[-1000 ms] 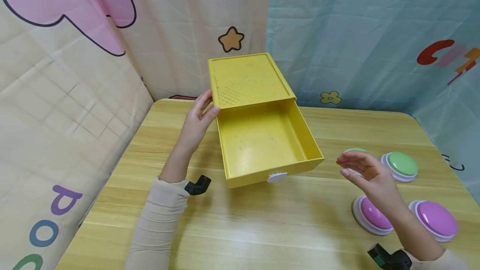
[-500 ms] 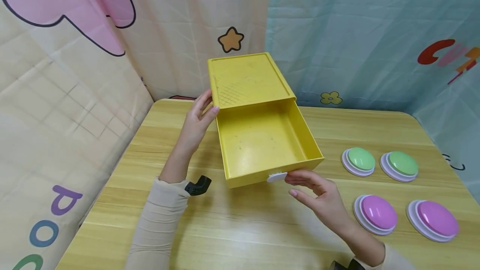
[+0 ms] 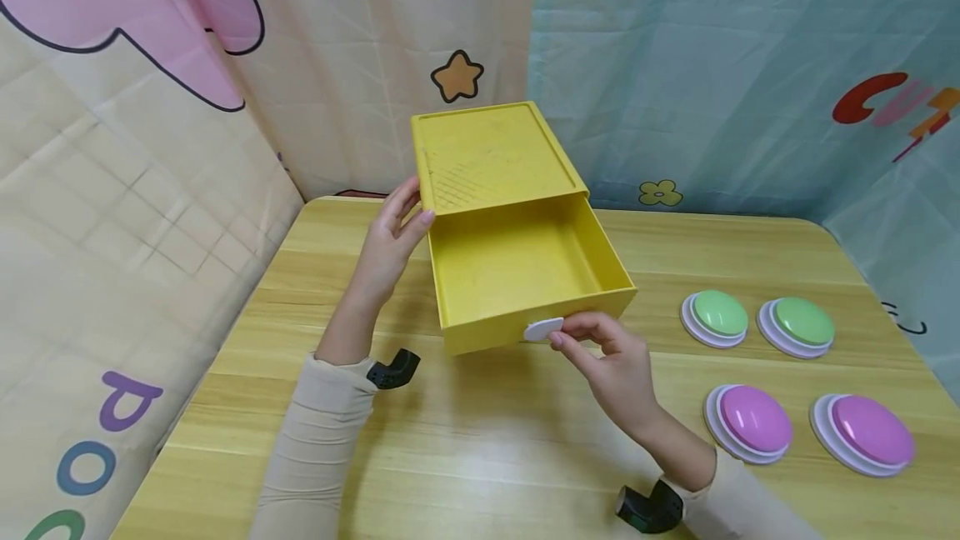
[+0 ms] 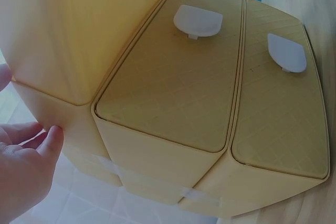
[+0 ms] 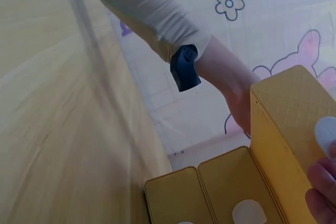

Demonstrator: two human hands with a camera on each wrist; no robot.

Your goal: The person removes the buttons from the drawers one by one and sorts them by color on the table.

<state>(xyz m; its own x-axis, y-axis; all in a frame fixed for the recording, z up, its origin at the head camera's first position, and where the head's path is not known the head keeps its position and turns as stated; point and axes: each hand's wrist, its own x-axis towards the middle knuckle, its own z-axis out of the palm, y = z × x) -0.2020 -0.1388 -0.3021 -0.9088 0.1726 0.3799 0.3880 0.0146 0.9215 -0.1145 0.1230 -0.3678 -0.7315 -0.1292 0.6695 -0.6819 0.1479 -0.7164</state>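
A yellow drawer cabinet (image 3: 498, 157) stands on the wooden table, its top drawer (image 3: 525, 261) pulled out and bare inside. Two lower drawers (image 4: 168, 87) are shut, each with a white tab handle. My left hand (image 3: 386, 244) rests against the cabinet's left side near the top front corner, fingers fairly straight; its fingertips touch the side in the left wrist view. With thumb and fingers, my right hand (image 3: 615, 365) pinches the white handle (image 3: 543, 329) on the front of the top drawer. The right wrist view shows those fingertips at the same handle.
To the right on the table sit two green push buttons (image 3: 719, 312) and two pink push buttons (image 3: 757, 419), all on white bases. Printed curtains (image 3: 675, 65) hang close behind the table and along its sides.
My right hand has come left from over the buttons to the handle and now pinches it. The top drawer has slid slightly inward. My left hand stays at the cabinet's side.
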